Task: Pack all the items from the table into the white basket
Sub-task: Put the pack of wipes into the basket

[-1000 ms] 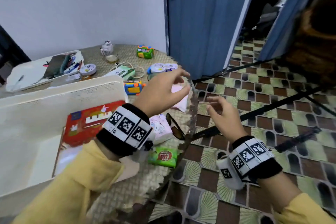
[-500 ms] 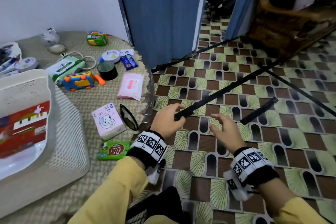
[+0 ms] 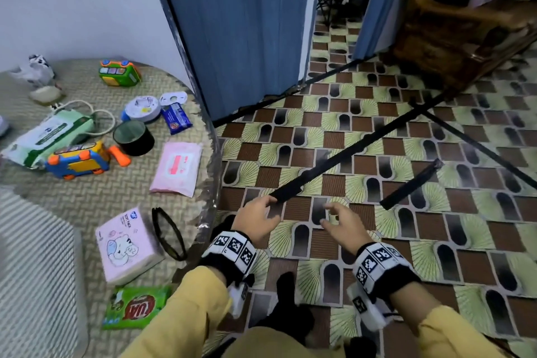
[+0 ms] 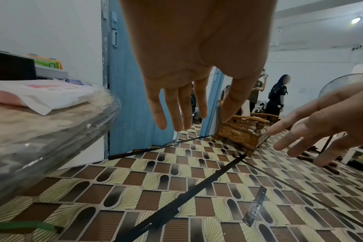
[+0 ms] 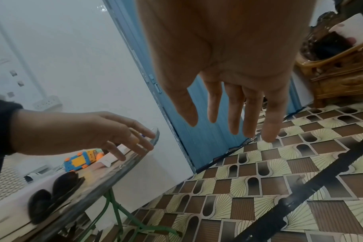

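Left hand (image 3: 257, 219) and right hand (image 3: 343, 225) held off the table's edge over the patterned floor (image 3: 406, 241), fingers loosely spread, holding nothing. On the round woven-topped table (image 3: 87, 197): pink tissue pack (image 3: 128, 244) just beside black sunglasses (image 3: 170, 234), green packet (image 3: 136, 306) nearer the body, pink wipes pouch (image 3: 177, 168), black cup (image 3: 133, 136), blue-and-orange toy car (image 3: 80, 160), green wipes pack (image 3: 49, 138), green toy (image 3: 119, 73) near the wall. White basket (image 3: 37, 270) only partly seen at lower left, blurred
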A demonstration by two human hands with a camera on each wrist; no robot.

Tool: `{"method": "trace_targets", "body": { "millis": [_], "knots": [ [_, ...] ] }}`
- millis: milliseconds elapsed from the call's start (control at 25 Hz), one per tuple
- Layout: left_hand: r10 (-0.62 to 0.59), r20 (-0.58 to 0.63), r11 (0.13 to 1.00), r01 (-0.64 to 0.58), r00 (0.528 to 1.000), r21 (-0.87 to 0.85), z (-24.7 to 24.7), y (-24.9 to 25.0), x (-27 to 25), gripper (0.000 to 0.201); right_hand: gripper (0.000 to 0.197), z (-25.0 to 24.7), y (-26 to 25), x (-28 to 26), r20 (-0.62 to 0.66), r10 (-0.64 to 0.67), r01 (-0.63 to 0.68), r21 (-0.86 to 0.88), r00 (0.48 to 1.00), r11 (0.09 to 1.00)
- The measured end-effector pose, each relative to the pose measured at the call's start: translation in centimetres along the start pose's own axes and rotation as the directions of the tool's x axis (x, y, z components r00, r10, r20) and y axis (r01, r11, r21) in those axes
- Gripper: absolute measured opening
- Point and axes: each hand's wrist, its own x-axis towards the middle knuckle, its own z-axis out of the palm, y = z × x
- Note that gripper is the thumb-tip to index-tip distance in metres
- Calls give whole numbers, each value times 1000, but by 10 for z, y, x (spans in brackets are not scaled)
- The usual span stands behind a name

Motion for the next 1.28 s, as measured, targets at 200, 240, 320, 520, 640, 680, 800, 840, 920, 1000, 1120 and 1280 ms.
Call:
{"method": "trace_targets", "body": {
  "millis": [200,240,320,520,640,680,800,840,920,1000,1120,1280],
  "knots": [
    [-75,-25,997,75,997,20,-25,-9,62,46,42,-8,-15,84,85,-21,26,-57,996,998],
    [-92,-33,996,92,995,15,-30,-11,73,46,43,-10,-21,101,103,-35,42,-68,994,997],
    [-134,-48,991,135,990,2,-36,-15,91,45,42,-12,-33,131,140,-69,83,-95,988,992],
    [-261,-96,963,252,961,-97,-52,-30,126,44,39,-8,-66,208,295,-158,203,-130,942,971],
    [-357,-170,927,326,918,-186,-68,-38,146,50,40,-5,-93,259,401,-228,313,-160,887,936],
    [-396,-200,907,348,896,-237,-74,-42,153,53,40,-5,-104,276,427,-257,356,-170,867,919],
    [-486,-286,854,381,826,-354,-90,-48,169,53,41,-3,-135,320,505,-325,464,-174,799,869],
    [-521,-318,835,395,792,-382,-97,-49,173,50,41,-2,-146,333,538,-347,503,-172,768,847],
    [-595,-375,789,426,711,-443,-108,-50,176,51,40,1,-170,355,602,-389,592,-178,698,786],
    [-658,-419,743,449,625,-497,-118,-52,172,55,39,8,-195,370,657,-407,663,-192,635,724],
    [-719,-454,691,470,527,-548,-133,-59,162,68,38,27,-229,385,720,-425,729,-163,549,665],
    [-788,-467,615,505,400,-606,-155,-83,145,64,40,67,-283,389,787,-467,808,-67,403,585]
  ]
}}
